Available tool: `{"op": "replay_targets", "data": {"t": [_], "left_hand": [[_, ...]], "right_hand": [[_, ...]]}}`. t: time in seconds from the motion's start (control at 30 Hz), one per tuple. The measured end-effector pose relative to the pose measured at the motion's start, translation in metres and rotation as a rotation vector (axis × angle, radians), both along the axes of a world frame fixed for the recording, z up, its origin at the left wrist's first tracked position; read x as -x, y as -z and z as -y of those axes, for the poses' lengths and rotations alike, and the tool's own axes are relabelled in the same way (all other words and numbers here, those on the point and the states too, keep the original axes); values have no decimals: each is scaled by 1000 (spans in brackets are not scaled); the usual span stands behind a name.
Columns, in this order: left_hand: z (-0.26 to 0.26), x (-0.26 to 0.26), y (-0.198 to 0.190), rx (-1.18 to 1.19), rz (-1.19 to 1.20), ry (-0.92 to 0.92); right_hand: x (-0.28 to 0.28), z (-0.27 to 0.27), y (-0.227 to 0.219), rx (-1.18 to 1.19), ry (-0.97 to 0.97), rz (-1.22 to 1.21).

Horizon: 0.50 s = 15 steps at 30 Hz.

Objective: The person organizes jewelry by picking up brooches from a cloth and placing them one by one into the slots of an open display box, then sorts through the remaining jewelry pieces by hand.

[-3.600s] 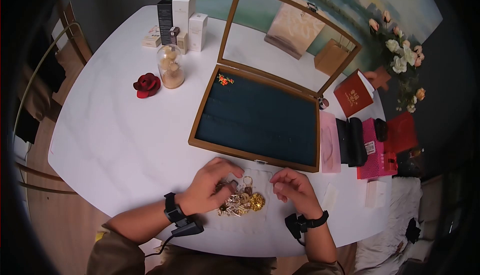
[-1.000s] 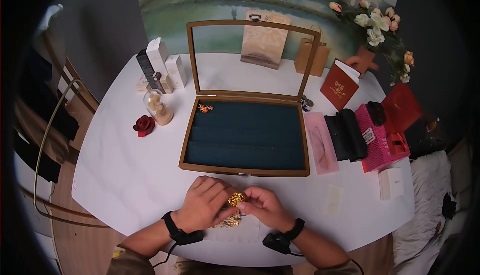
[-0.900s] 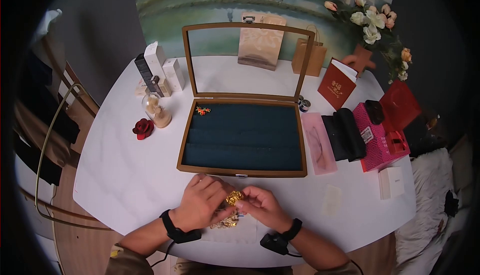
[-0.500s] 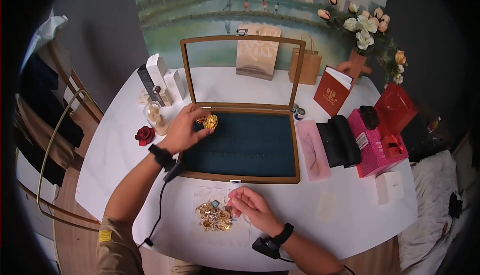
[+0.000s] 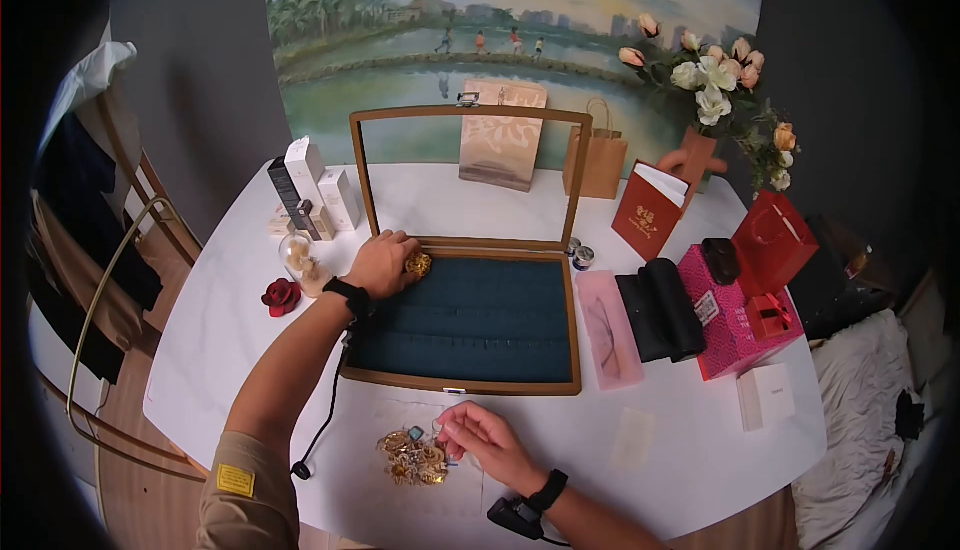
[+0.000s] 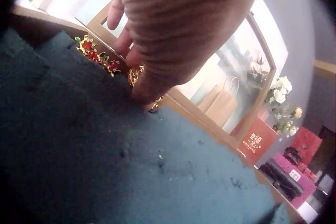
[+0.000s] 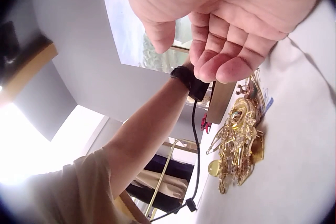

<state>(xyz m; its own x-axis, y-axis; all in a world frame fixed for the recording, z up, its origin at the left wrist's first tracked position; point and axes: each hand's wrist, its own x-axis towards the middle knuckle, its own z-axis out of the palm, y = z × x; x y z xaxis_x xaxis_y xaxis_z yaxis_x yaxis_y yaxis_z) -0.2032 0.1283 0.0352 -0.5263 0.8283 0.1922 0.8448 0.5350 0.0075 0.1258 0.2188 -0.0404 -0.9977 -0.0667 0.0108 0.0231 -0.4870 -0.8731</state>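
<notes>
My left hand (image 5: 384,264) pinches a gold flower-like ornament (image 5: 419,264) at the back left corner of the wooden case's dark teal lining (image 5: 470,310). In the left wrist view, thumb and fingers hold its gold edge (image 6: 155,104) against the lining, beside a red and gold piece (image 6: 94,56). My right hand (image 5: 490,442) hovers at the right edge of a jewelry pile (image 5: 412,458) on a white cloth. Its fingers are loosely bent, with nothing between them in the right wrist view, and the gold jewelry (image 7: 239,140) lies beneath.
The case's glass lid (image 5: 583,180) stands upright behind. To its right are a pink glasses case (image 5: 608,330), a black roll (image 5: 670,310), a pink box (image 5: 712,320) and a red card (image 5: 650,210). A glass dome (image 5: 303,262), a red rose (image 5: 281,297) and small boxes (image 5: 338,200) stand left.
My left hand has carried the gold ornament from the pile to the case's back left corner and lowered it onto the lining. My right hand has let go of it and stays by the pile.
</notes>
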Motion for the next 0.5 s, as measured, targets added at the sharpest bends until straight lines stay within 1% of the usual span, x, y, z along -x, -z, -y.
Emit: {"op": "replay_targets", "data": {"t": [0.07,0.2,0.27,0.37,0.5], "left_hand": [[-1,-5,-6,2,-6,26],[-1,-4,-4,3,-5,36],[1,-3,-1,-77,-16,72],[2,-2,2,-133,15,89],[3,-1,7,-141,15,106]], "right_hand": [[0,0,1,11,-12,-5],[0,1,0,-5,1,-6],[0,1,-1,-8,-2,-11],[0,1,-2,-8,0,4],[-1,-1,-2,-22,-17,8]]}}
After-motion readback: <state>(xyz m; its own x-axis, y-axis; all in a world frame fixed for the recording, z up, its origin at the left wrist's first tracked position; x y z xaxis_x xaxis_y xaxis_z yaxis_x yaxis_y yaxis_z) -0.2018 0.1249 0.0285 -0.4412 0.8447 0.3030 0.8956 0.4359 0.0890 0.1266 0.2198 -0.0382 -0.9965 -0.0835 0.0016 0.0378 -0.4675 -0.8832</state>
